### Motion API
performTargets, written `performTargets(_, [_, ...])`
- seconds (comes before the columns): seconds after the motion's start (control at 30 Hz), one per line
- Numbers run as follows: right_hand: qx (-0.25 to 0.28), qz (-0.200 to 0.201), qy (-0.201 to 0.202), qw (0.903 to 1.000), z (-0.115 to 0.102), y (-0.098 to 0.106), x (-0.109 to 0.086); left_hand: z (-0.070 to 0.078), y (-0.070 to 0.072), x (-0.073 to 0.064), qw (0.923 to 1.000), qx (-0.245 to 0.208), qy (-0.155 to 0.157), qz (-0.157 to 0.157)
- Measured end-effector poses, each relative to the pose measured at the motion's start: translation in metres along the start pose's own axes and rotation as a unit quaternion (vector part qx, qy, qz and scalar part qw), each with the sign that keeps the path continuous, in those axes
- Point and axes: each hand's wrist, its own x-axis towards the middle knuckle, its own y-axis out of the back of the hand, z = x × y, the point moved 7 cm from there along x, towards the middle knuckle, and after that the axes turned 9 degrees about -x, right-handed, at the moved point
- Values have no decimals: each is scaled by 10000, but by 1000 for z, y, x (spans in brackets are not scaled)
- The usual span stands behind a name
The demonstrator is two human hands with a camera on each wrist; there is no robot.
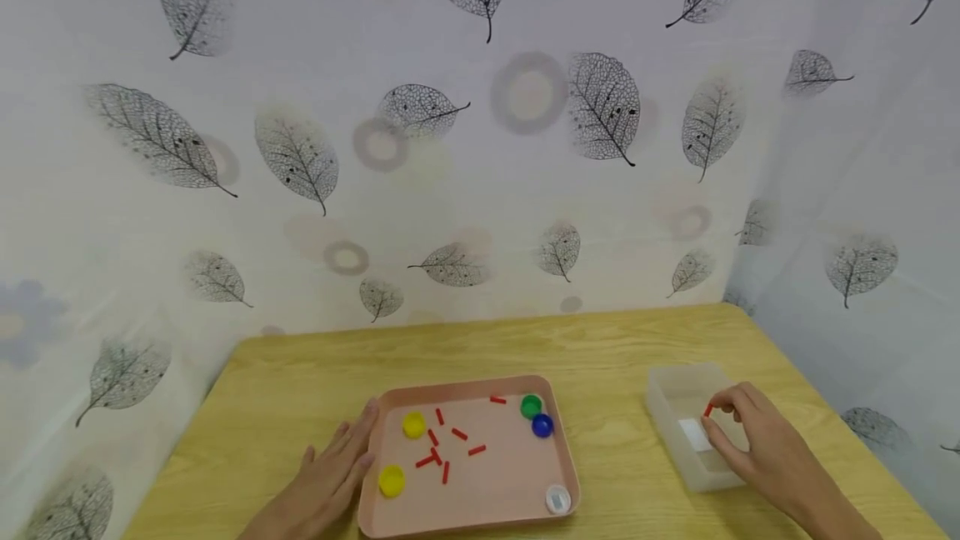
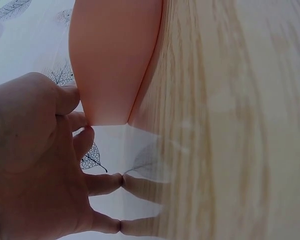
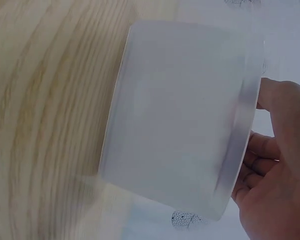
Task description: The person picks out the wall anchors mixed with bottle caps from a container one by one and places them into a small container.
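My right hand (image 1: 772, 457) pinches a small red stick (image 1: 708, 410) between thumb and fingertips, over a translucent white box (image 1: 666, 423). In the right wrist view the box's side wall (image 3: 174, 110) hides the stick and the fingertips. On the left, my left hand (image 1: 330, 469) lies against the left side of a pink tray (image 1: 510, 473), its fingers fairly straight. The left wrist view shows that hand (image 2: 35, 150) touching the tray's outer wall (image 2: 115, 55), with some fingertips on the table. Several red sticks (image 1: 459, 434) lie scattered in the tray.
Inside the tray are two yellow caps (image 1: 414, 425), a green cap (image 1: 531, 406), a blue cap (image 1: 542, 426) and a white round piece (image 1: 558, 499). A white rectangle (image 1: 695, 435) shows in the box. Leaf-patterned cloth (image 1: 480, 190) stands behind the wooden table (image 1: 607, 407).
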Motion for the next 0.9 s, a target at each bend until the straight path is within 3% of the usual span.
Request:
performTargets(0.27, [26, 20, 96, 9999, 8, -5, -4, 1, 2, 2, 9999, -101, -90, -22])
performTargets(0.6, [-150, -127, -113, 9997, 11, -7, -6, 0, 1, 0, 9999, -87, -104, -65])
performTargets(0.9, [-125, 52, -96, 9999, 8, -4, -4, 2, 2, 1, 10000, -62, -22, -20])
